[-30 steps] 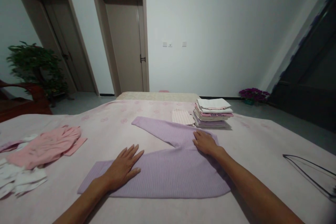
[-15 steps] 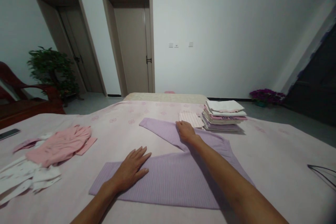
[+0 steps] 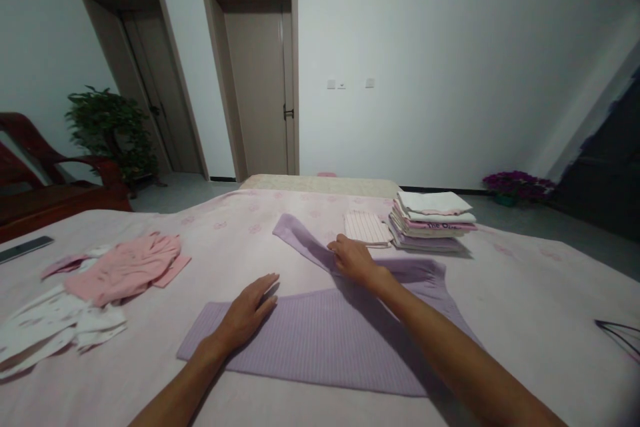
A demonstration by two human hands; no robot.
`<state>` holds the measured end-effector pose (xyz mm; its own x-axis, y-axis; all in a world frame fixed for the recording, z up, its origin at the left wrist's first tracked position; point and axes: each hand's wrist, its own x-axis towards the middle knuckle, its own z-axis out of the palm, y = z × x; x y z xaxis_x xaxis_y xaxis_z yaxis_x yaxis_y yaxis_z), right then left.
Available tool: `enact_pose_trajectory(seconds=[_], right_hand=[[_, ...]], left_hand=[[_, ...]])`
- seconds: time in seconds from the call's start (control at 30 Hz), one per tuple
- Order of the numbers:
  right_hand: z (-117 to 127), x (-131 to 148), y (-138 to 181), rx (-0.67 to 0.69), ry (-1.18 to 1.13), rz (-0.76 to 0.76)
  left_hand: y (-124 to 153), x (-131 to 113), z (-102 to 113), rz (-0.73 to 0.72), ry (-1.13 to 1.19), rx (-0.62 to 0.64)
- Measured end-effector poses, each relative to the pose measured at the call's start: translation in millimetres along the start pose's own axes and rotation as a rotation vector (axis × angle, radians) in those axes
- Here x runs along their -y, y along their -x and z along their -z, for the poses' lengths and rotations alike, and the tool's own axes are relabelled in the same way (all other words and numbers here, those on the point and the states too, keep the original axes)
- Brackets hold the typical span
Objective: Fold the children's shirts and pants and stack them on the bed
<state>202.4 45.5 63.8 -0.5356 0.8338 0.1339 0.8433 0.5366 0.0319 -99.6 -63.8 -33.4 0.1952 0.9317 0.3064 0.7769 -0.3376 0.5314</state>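
Note:
A lilac ribbed sweater (image 3: 320, 340) lies half folded on the pink bedspread (image 3: 525, 307) in front of me. My left hand (image 3: 247, 313) rests flat on its near left part, fingers stretched out. My right hand (image 3: 353, 259) is closed in a pinch on the sweater's sleeve (image 3: 300, 240), which runs up and to the left and is lifted slightly off the bed.
A stack of folded clothes (image 3: 433, 220) and a striped folded piece (image 3: 366, 228) sit beyond the sweater. Pink clothing (image 3: 125, 268) and white clothing (image 3: 55, 323) lie at left. A dark remote-like object (image 3: 25, 248) lies far left, a wire hanger (image 3: 620, 332) far right.
My right hand slid left along the sweater from its shoulder to the sleeve and closed on it, raising the fabric. The left hand stayed flat. The view shifted a little.

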Motion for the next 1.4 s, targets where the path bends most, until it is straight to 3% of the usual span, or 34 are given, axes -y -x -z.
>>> enact_pose_trajectory(seconds=[0.1, 0.17, 0.27, 0.43, 0.63, 0.77, 0.9, 1.0, 1.1, 1.27, 1.4], right_hand=[[12, 32, 47, 0.008, -0.051, 0.241], [15, 50, 80, 0.093, -0.090, 0.405], [15, 58, 118, 0.188, -0.169, 0.533], [5, 20, 151, 0.039, -0.275, 0.309], [-27, -36, 178, -0.090, -0.324, 0.036], [-42, -48, 184, -0.141, -0.401, -0.045], [-44, -49, 182, -0.149, -0.421, -0.070], [-42, -48, 183, -0.154, -0.419, -0.072], [-41, -48, 184, -0.172, -0.425, -0.056], [-47, -50, 184, -0.212, -0.442, -0.043], [-52, -53, 182, -0.211, -0.457, -0.041]], left_hand=[[-1, -4, 4, 0.063, 0.098, -0.120], [-2, -7, 6, 0.151, 0.161, -0.211], [0, -7, 8, 0.305, 0.291, -0.271], [-6, 5, 6, 0.392, 0.289, -0.257], [-52, 13, 14, 0.597, 0.123, -0.165], [-80, 9, 17, 0.622, 0.025, -0.136], [-87, 3, 16, 0.643, -0.037, -0.126], [-81, 0, 29, 0.622, -0.025, -0.149], [-62, 2, 61, 0.601, 0.019, -0.197], [-3, 20, 118, 0.611, 0.228, -0.231], [43, 32, 130, 0.700, 0.271, -0.125]])
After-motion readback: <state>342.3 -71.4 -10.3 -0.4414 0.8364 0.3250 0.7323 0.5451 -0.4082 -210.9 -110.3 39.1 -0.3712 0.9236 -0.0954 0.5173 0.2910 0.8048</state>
